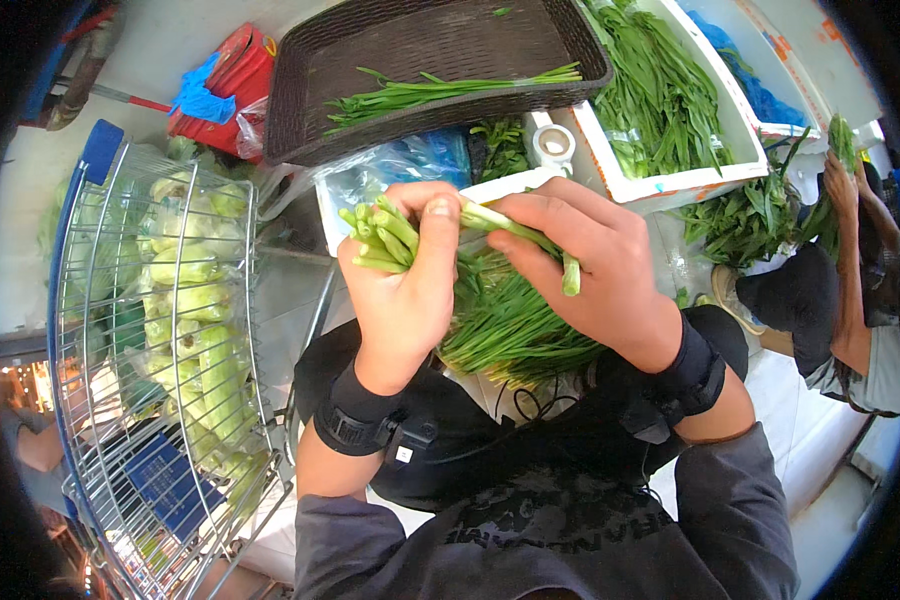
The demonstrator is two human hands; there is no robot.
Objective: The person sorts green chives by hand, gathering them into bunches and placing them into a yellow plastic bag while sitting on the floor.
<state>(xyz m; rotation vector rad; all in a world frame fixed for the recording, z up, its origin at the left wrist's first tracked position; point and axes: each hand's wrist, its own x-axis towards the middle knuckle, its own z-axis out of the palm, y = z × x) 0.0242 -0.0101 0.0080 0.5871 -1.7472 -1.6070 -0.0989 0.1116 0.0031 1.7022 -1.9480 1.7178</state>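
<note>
My left hand (412, 277) is closed around a bunch of green vegetable stalks (382, 238), their cut ends poking out beyond the thumb. Between the thumb and fingers of my right hand (589, 259) is a single pale green stalk (495, 219), one end bent downward. That stalk's other end reaches my left thumb. Below both hands, a heap of thin green leaf stalks (517, 319) lies in front of my knees, partly hidden by my hands. Both wrists wear black bands.
A dark woven basket (435, 45) holds several long green stalks. White foam boxes (675, 184) with leafy greens stand right of it, beside a tape roll (553, 144). On my left is a wire shopping cart (187, 300) with bagged vegetables (195, 322). Another person's hands (844, 184) hold greens at right.
</note>
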